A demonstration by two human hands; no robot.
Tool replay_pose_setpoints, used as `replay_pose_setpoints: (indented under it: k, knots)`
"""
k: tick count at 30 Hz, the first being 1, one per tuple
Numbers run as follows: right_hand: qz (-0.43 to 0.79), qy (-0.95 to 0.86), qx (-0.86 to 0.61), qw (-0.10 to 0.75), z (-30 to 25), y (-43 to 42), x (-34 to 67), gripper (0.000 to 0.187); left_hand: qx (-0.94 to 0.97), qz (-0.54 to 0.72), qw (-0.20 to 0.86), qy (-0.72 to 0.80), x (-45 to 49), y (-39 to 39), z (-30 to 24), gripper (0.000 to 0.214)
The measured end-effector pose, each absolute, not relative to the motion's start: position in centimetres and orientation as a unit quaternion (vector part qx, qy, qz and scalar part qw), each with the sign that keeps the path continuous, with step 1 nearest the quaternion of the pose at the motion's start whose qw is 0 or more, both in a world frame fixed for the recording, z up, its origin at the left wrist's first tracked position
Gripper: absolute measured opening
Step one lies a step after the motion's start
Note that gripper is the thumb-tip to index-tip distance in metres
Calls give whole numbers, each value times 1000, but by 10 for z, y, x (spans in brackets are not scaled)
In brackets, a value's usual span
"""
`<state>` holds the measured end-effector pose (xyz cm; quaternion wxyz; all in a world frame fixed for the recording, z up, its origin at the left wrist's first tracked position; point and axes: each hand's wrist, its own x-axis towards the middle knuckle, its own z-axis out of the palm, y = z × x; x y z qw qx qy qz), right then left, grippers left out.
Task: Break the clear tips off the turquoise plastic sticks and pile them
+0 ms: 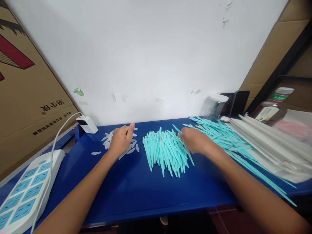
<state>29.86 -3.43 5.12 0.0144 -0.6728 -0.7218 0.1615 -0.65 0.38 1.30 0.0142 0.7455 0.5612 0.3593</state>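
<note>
My left hand (121, 139) rests on a scatter of small clear plastic caps (131, 150) on the blue table (136, 188), its fingers curled together over them. What they hold, if anything, is hidden. My right hand (195, 140) is blurred by motion at the right edge of a pile of short teal plastic sticks (164, 150), touching them. Its fingers do not show clearly. To the right of that hand lies a second heap of longer teal sticks (226, 136).
A stack of long white paper sleeves (270, 143) lies at the right. A clear jar (215, 105) and dark phones (240, 102) stand at the back. A white charger (87, 124) and power strip (26, 191) sit left, beside a cardboard box (29, 97).
</note>
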Motion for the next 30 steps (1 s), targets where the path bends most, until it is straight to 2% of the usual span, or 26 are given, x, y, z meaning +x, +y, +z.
replay_pose_setpoints:
  k: [4, 8, 12, 15, 20, 24, 26, 30]
  knots:
    - [212, -730, -648, -40, 55, -44, 293, 62, 766, 315, 10, 560, -7, 4, 15, 59]
    - [205, -730, -648, -69, 55, -42, 294, 69, 796, 174, -18, 579, -14, 6, 15, 58]
    - [217, -738, -636, -63, 54, -39, 298, 65, 782, 60, -73, 616, -26, 11, 14, 43]
    - [229, -762, -605, -22, 54, -32, 306, 59, 786, 71, -97, 606, -30, 13, 15, 35]
    - [75, -712, -693, 86, 49, -4, 336, 43, 838, 132, -54, 526, -15, 9, 4, 52]
    - [-1, -616, -783, 88, 41, 19, 370, 38, 849, 89, -63, 517, -6, 8, -21, 61]
    - [14, -590, -806, 53, 35, 26, 382, 46, 842, 69, -84, 529, -9, 12, -30, 61]
    - [47, -618, -784, -42, 23, 33, 388, 75, 817, 42, -141, 558, -26, 22, -34, 59]
